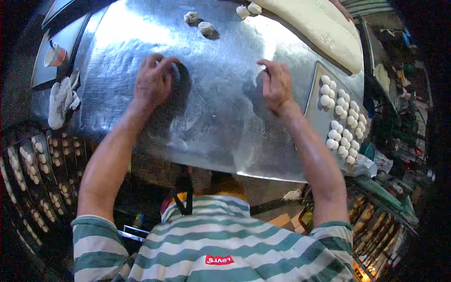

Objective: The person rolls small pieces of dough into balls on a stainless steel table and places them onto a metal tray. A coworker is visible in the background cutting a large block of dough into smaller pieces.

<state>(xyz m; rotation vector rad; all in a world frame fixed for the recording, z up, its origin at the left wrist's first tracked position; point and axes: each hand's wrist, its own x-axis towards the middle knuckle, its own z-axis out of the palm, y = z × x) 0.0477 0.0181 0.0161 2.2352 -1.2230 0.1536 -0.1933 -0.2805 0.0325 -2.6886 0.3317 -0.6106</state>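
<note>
My left hand (155, 79) hovers or rests palm down over the left middle of a shiny metal work table (215, 102), fingers curled. Whether anything lies beneath its fingers cannot be seen. Over the right middle is my right hand (276, 83), also curled, with index finger pointing inward; its palm is hidden. Beyond the hands sit rough dough pieces (206, 28), with more small lumps (243, 12) near the far edge. A large slab of pale dough (317, 31) stretches along the far right. Nearest my right hand, a tray (310, 91) holds clusters of smooth dough balls (325, 90).
At the left edge lie white cloth gloves or mitts (60, 102), beside a tray (42, 75) bearing a tub (55, 56). Racks of shaped dough pieces (35, 158) stand lower left. A plastic bag (364, 165) and a rack with long browned items (370, 222) are lower right.
</note>
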